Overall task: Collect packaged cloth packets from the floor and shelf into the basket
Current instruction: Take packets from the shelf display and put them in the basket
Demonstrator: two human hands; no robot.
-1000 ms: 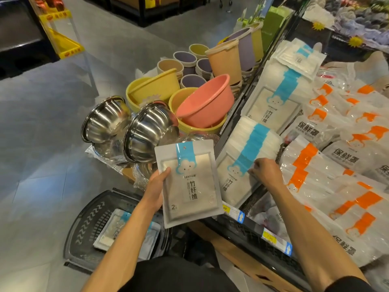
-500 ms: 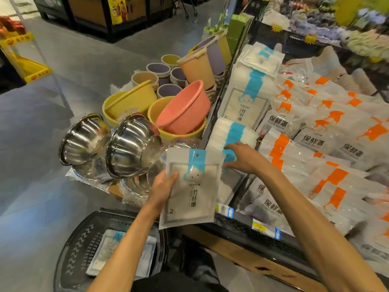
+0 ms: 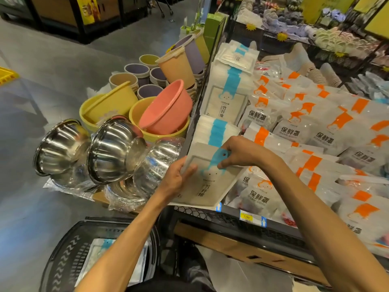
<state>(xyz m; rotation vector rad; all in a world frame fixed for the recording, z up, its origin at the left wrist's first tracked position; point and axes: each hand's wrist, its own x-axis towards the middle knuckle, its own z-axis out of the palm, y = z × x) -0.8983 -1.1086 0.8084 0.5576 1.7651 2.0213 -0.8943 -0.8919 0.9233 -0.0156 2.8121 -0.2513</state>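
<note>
The right hand (image 3: pixel 240 152), a second ago digging in the shelf stack (image 3: pixel 214 131), now pinches a packet (image 3: pixel 207 184) by its blue strip over the shelf edge, the left hand (image 3: pixel 179 179) gripping its side; a drop into the basket (image 3: pixel 61 266) seems next.

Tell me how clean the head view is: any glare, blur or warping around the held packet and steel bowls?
Head view: bright glare streaks the steel bowls and their plastic wrap; the cloth packet is evenly lit, its print slightly soft; wide-angle warping bends the shelf front; the basket sits in dim shadow.
</note>
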